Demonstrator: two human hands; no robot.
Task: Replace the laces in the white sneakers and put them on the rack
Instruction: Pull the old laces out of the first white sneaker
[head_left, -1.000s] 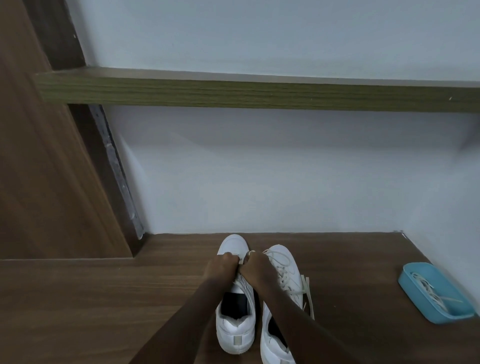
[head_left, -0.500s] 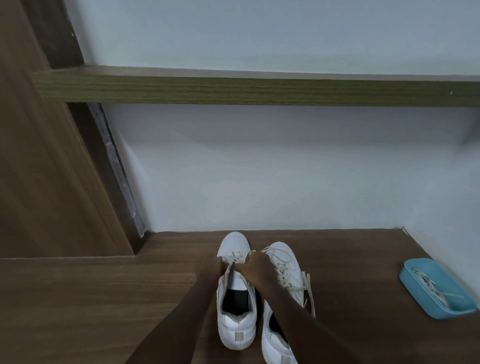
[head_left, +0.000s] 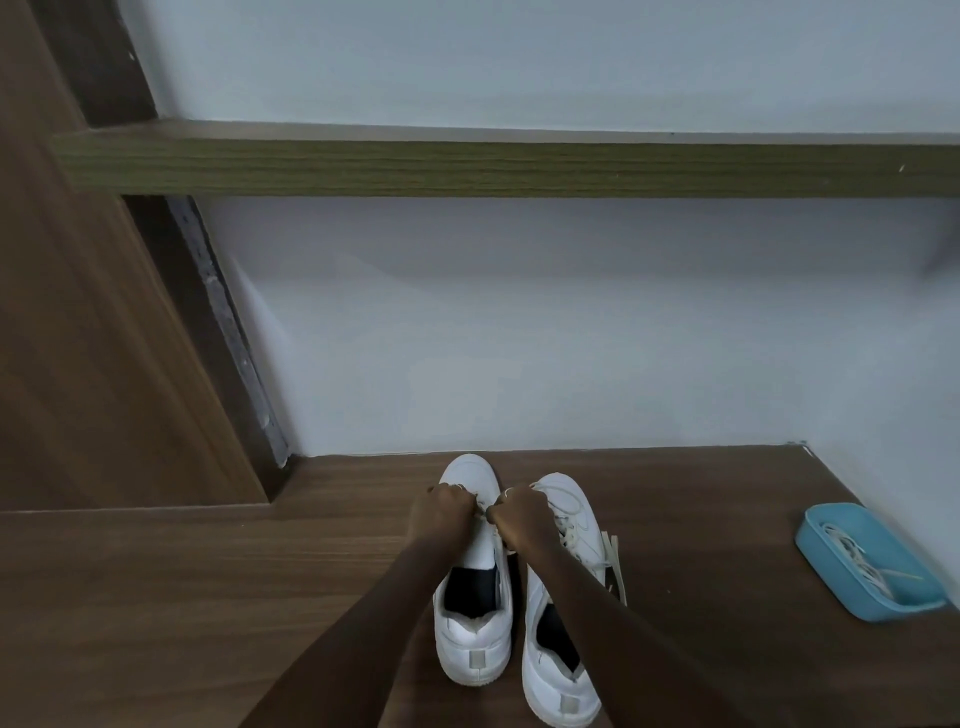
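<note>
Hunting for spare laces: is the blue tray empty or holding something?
Not empty: the blue tray holds a loose tangle of pale laces lying inside it.

My left hand (head_left: 441, 512) and right hand (head_left: 519, 519) cover the eyelets of the left sneaker (head_left: 472, 649). The lace (head_left: 483, 512) under my fingers is hidden, probably pinched by both. Forearms are cut off at the bottom edge.

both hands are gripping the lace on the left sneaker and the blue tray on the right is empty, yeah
No: the head view shows the blue tray holds loose laces. The left hand and right hand grip the lace of the left sneaker.
</note>
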